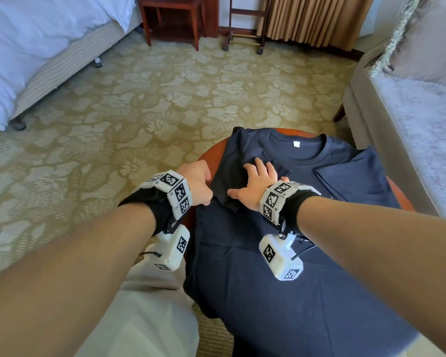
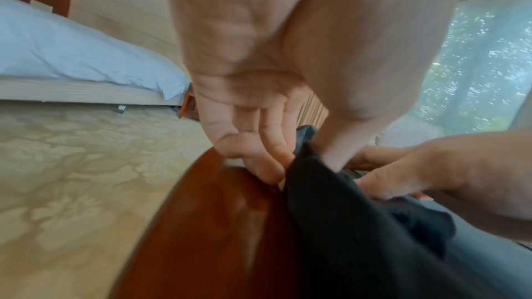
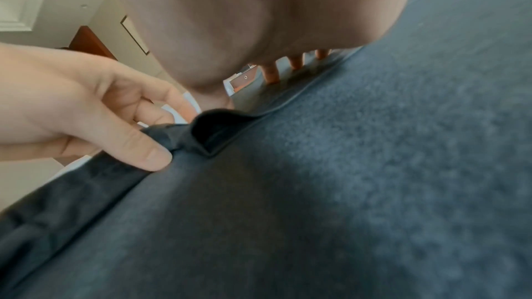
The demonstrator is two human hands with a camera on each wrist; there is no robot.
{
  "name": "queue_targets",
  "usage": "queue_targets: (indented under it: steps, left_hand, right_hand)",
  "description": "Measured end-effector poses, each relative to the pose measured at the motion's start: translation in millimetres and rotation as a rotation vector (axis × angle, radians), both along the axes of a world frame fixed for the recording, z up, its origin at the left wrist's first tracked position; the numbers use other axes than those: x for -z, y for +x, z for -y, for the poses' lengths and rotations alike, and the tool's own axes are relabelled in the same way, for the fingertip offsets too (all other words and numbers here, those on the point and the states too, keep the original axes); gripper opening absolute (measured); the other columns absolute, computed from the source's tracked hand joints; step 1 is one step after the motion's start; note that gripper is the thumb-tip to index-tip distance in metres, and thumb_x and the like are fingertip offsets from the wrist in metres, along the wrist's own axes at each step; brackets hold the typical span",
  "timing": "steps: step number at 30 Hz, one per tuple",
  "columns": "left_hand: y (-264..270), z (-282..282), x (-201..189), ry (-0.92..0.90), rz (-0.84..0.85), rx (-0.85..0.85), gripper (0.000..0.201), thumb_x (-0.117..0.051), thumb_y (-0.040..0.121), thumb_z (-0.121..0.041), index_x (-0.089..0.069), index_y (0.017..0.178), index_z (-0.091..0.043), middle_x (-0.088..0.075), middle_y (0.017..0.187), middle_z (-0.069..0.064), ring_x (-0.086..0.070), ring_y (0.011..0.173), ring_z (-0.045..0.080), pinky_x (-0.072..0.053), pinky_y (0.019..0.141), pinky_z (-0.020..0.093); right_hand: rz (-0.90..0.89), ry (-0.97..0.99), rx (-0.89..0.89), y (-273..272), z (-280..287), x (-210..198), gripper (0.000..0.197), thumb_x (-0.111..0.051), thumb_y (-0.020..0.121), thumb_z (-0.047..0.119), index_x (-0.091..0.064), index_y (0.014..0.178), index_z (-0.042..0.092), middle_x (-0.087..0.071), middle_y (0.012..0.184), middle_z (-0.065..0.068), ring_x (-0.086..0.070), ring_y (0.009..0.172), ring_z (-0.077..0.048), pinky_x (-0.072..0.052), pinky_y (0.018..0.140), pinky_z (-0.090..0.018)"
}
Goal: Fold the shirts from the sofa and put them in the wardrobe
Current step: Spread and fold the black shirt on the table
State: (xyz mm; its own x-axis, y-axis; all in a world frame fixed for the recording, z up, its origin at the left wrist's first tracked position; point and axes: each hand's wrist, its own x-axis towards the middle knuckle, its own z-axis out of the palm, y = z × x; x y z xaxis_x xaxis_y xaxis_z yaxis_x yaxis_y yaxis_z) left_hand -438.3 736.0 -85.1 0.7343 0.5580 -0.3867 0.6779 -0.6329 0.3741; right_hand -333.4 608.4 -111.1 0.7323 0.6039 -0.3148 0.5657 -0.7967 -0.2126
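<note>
Item: dark navy shirt (image 1: 289,253), lying front up on a round reddish wooden surface (image 1: 209,153), collar and white neck label (image 1: 297,144) at the far side, hem hanging over the near edge toward the person's pale trousers (image 1: 150,305). Its sleeve on the sofa side lies folded in over the chest; the sleeve on the other side is partly turned inward. Left hand (image 1: 197,184): at the shirt's left edge, pinching a fold of the fabric between thumb and curled fingers (image 2: 273,163). Right hand (image 1: 258,181): fingers spread and straight, palm pressing flat on the folded-in cloth just beside the left hand. Surroundings: grey sofa (image 1: 410,119) with fringed cushion, just right of the surface; bed (image 1: 36,47) with white linen far left; patterned carpet (image 1: 139,99); wooden chair (image 1: 173,19); beige curtain (image 1: 314,19).
</note>
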Motion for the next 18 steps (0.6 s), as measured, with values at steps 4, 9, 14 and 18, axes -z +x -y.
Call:
queue_targets:
  steps: [4,9,14,18]
  left_hand:
    - [-7.5,-1.1,-4.3,0.008,-0.061,-0.095,0.043,-0.08,0.077,-0.016,-0.057,0.113,-0.012,-0.063,0.108,0.009,-0.062,0.096,0.028,-0.056,0.086,0.04]
    - [-10.7,3.0,-16.5,-0.062,-0.105,-0.093,0.037,-0.08,0.075,-0.029,-0.062,0.098,-0.006,-0.063,0.115,0.006,-0.06,0.106,0.027,-0.049,0.076,0.034]
    - [11.4,22.7,-23.9,-0.052,0.117,-0.094,0.04,-0.074,0.079,-0.032,-0.057,0.11,-0.013,-0.048,0.129,0.006,-0.053,0.105,0.022,-0.044,0.081,0.032]
    - [44.2,41.5,-13.5,0.095,0.135,0.071,0.059,-0.066,0.085,-0.038,-0.043,0.138,-0.027,-0.029,0.152,-0.004,-0.04,0.135,0.022,-0.038,0.107,0.04]
  right_hand:
    - [-0.027,-0.032,-0.028,0.1,9.2,-2.2,0.085,-0.051,0.086,0.064,-0.011,0.154,0.032,0.013,0.162,0.005,0.012,0.149,-0.023,-0.001,0.117,-0.057]
    - [0.049,0.147,0.086,-2.2,28.1,-9.9,0.08,-0.056,0.085,0.058,-0.022,0.151,0.027,0.0,0.161,0.007,-0.004,0.148,-0.022,-0.012,0.115,-0.05]
    - [0.155,0.244,0.319,23.0,58.6,-25.4,0.068,-0.055,0.087,0.039,-0.029,0.147,0.019,-0.014,0.158,0.004,-0.016,0.143,-0.022,-0.021,0.111,-0.046]
    - [0.178,0.129,0.421,56.4,98.4,-25.7,0.067,-0.047,0.091,0.038,-0.023,0.149,0.016,-0.005,0.161,0.005,-0.003,0.147,-0.02,-0.019,0.113,-0.047]
